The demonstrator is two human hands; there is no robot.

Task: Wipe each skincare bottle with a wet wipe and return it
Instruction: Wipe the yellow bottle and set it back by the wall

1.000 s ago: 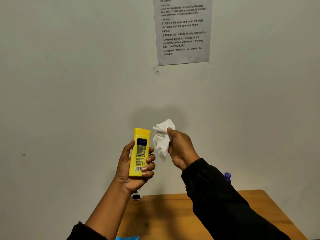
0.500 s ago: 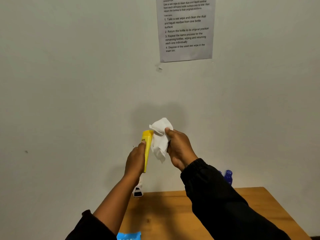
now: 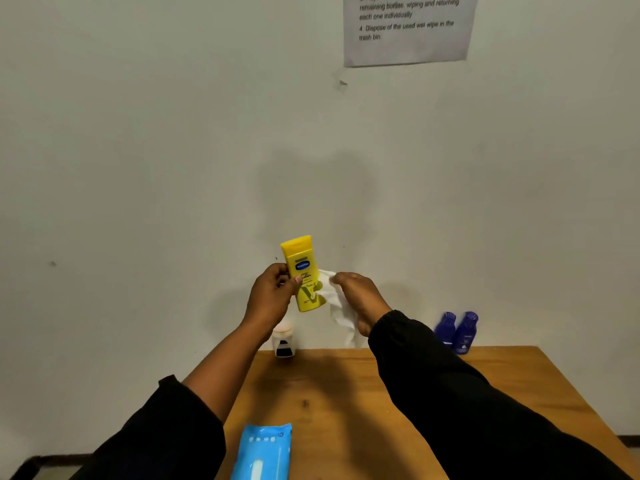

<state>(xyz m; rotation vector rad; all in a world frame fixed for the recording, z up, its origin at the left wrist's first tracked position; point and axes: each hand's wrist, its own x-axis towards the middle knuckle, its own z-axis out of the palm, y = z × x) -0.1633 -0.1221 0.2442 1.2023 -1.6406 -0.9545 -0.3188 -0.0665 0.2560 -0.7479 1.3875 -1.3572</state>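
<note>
My left hand (image 3: 272, 296) grips a yellow lotion bottle (image 3: 302, 271) upright in the air above the table, blue logo facing me. A white wet wipe (image 3: 334, 304) is held in my right hand (image 3: 360, 299) and lies against the bottle's lower right side, its loose end hanging down. Two dark blue bottles (image 3: 457, 332) stand side by side at the table's back right by the wall. A small white bottle with a black label (image 3: 284, 342) stands at the back edge, partly hidden behind my left wrist.
The wooden table (image 3: 346, 410) stands against a pale wall. A blue wet-wipe pack (image 3: 261, 452) lies at the near edge between my arms. A printed instruction sheet (image 3: 407, 27) hangs on the wall above.
My left hand has turned the yellow bottle from its back label, through edge-on, to its front. The wipe has moved down from near the cap to the bottle's lower side. The view has tilted down.
</note>
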